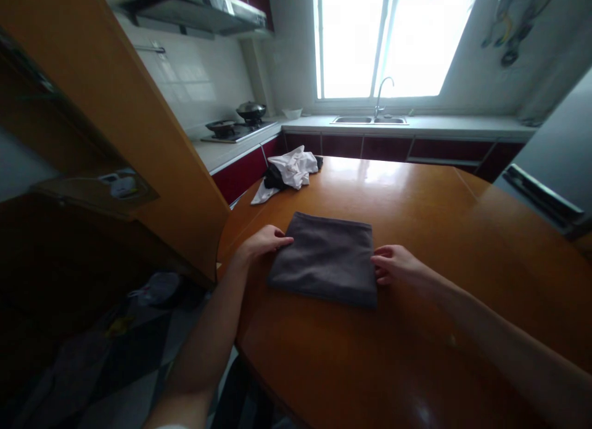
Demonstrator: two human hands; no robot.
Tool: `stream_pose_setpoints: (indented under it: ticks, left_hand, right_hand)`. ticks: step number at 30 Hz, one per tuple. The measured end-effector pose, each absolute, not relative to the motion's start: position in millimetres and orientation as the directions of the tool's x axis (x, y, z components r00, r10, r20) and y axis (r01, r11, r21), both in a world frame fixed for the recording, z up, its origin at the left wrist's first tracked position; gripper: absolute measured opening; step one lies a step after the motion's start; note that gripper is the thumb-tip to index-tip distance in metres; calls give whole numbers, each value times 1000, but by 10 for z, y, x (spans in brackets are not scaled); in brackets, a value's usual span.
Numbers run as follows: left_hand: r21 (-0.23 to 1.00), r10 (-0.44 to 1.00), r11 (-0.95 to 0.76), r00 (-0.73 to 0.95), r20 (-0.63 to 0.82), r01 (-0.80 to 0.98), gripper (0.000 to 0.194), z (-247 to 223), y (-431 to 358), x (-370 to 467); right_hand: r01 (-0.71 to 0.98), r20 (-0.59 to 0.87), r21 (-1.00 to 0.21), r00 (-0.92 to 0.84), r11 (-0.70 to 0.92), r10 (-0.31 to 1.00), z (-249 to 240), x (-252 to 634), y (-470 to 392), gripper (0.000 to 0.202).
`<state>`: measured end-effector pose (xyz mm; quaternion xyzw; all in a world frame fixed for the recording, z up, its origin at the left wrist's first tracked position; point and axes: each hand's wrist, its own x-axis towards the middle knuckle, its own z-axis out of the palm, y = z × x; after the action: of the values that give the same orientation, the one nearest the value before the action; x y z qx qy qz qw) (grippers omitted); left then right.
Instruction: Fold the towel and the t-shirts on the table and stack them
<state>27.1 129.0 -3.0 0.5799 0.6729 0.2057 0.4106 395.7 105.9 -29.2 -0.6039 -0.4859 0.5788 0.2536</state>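
A dark grey cloth [326,259], folded into a flat, roughly square shape, lies on the wooden table between my two hands. At its left edge, my left hand [267,240] pinches the fabric, thumb on top and the other fingers curled at the side. My right hand [393,264] grips the opposite edge, its fingers bent against the cloth. The undersides of the fingers are hidden. Whether the cloth is a garment I cannot tell.
A crumpled heap of white and black cloth [296,167] sits at the round wooden table's [425,232] far left. A wooden partition [171,164] rises on the left. Beyond are a stove [240,130], a sink [354,119] and a window.
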Motion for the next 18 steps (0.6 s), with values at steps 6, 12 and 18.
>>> stream_pose_setpoints:
  ticks: [6, 12, 18]
  left_hand:
    - [795, 954, 240, 17, -300, 557, 48, -83, 1308, 259]
    - [837, 947, 275, 16, -321, 472, 54, -55, 1303, 213]
    - [812, 933, 304, 15, -359, 499, 57, 23, 1366, 331]
  right_hand:
    - [268, -552, -824, -186, -498, 813, -189, 3898, 1072, 24]
    - [260, -512, -849, -185, -461, 839, -299, 3875, 1139, 16]
    - [213, -467, -876, -143, -434, 873, -321, 3991, 1203, 21]
